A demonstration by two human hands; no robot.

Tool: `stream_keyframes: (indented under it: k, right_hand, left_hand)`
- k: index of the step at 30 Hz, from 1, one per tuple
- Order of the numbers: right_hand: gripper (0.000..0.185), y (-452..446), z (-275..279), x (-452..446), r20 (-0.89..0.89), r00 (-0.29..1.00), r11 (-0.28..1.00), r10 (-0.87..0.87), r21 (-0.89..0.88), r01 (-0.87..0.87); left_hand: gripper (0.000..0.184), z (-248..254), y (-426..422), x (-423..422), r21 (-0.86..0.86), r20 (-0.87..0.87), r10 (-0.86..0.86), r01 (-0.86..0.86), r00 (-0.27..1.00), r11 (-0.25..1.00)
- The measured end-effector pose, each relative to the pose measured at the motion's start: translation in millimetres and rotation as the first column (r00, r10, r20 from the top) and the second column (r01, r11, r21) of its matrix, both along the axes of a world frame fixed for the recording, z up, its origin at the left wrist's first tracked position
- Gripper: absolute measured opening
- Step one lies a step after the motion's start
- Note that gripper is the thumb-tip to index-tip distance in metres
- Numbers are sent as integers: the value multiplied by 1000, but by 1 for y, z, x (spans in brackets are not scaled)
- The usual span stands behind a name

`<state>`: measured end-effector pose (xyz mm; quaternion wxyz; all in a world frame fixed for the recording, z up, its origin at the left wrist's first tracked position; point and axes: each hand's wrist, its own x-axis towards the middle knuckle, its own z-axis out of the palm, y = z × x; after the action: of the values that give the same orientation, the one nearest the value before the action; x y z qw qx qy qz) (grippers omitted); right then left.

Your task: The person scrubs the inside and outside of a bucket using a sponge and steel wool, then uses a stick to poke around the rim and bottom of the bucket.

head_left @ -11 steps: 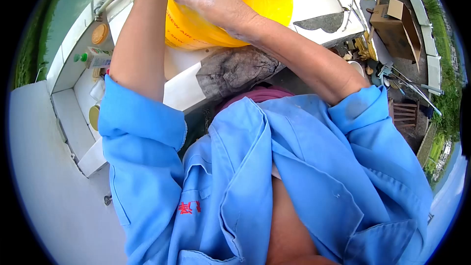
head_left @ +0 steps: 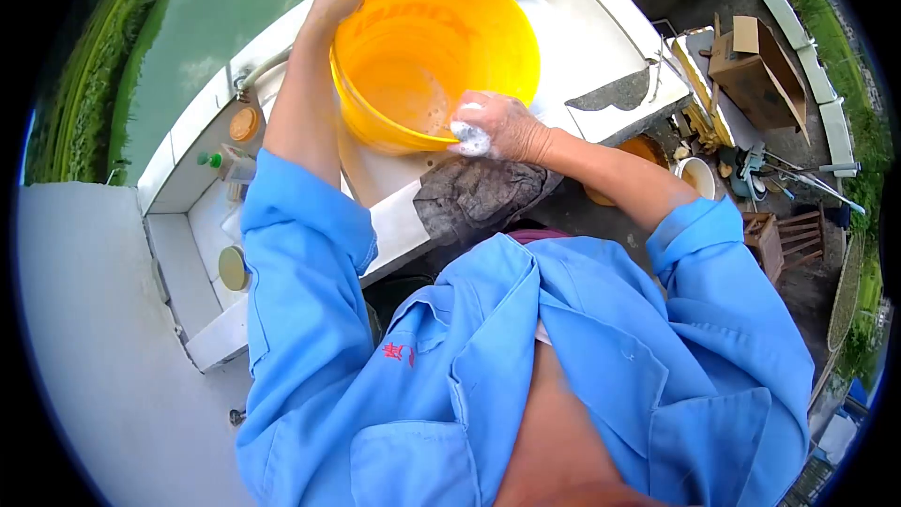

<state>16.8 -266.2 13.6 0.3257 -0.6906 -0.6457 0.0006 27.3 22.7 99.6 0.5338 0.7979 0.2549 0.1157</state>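
A yellow plastic bucket (head_left: pixel 375 117) tilts on the white tiled sink, its open mouth facing me, with some suds inside. My left hand (head_left: pixel 336 2) grips the bucket's rim at its far left side, fingers partly hidden behind the wall. Wet with foam, my right hand (head_left: pixel 505 128) is closed around a grey scouring pad (head_left: pixel 472 140) covered in white suds. It presses the pad against the bucket's near rim. Just below that hand, a dark crumpled cloth (head_left: pixel 479 192) lies over the sink's front edge.
Left on the tiled ledge stand a green-capped bottle (head_left: pixel 235 165), an orange round lid (head_left: pixel 244 124) and a jar with a yellowish lid (head_left: pixel 234 268). To the right are a cardboard box (head_left: pixel 755 66), a white bucket (head_left: pixel 695 176) and a wooden stool (head_left: pixel 798 237). Green water lies beyond the sink.
My right hand has moved from over the bucket's left side to its near rim with the pad. The bucket's mouth now shows more fully, and my left hand has come into view on its rim.
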Motion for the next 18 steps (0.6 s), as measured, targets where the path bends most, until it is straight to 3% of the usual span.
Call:
stream_keyframes:
  k: [1, 3, 5, 6, 7, 10, 11, 13, 14, 16, 17, 18]
  right_hand:
    - [24, 8, 12, 1, -12, 996, 991, 84, -101, -85]
    - [21, 24, 12, -11, -3, 989, 984, 147, -104, -147]
    - [16, 44, 12, -17, -42, 994, 994, 104, -5, -105]
    - [15, 61, 15, -12, -65, 995, 996, 75, 43, -72]
    - [15, 81, 24, -5, -113, 992, 997, 54, 67, -47]
    - [17, 120, 50, 4, -288, 958, 1000, 7, 1, -7]
    - [17, 129, 47, 0, -303, 952, 999, 33, 26, -27]
    - [16, 130, 40, -9, -196, 977, 994, -86, 46, 97]
    - [16, 126, 38, -13, -212, 973, 993, -91, 55, 105]
    - [17, 102, 36, -16, -14, 996, 997, -83, 7, 83]
    - [17, 88, 34, -14, -25, 996, 996, -87, -6, 87]
    - [18, 75, 34, -5, 36, 999, 999, -8, 32, 7]
  left_hand:
    - [53, 16, -15, -10, -16, -3, 17, -18, 1000, 1000]
    - [51, -3, 4, -13, -24, -11, 26, -26, 1000, 999]
    - [45, 1, 7, -34, -112, -24, 69, -71, 997, 991]
    - [52, -3, 9, -39, 108, -71, 100, -92, 993, 990]
    - [60, -18, 12, -42, 206, -7, 164, -159, 986, 966]
    - [57, -24, -17, -59, 255, 198, 376, -418, 905, 872]
    - [57, -23, -21, -61, 283, 194, 389, -431, 901, 857]
    - [52, -17, -25, -58, 24, 256, 524, -547, 812, 837]
    - [52, -24, -7, -57, 41, 249, 515, -541, 820, 840]
    - [48, -54, 26, -58, -196, 335, 499, -459, 799, 867]
    - [47, -45, 28, -70, -297, 301, 445, -361, 843, 884]
    - [47, -49, 34, -65, -297, 292, 441, -358, 849, 885]
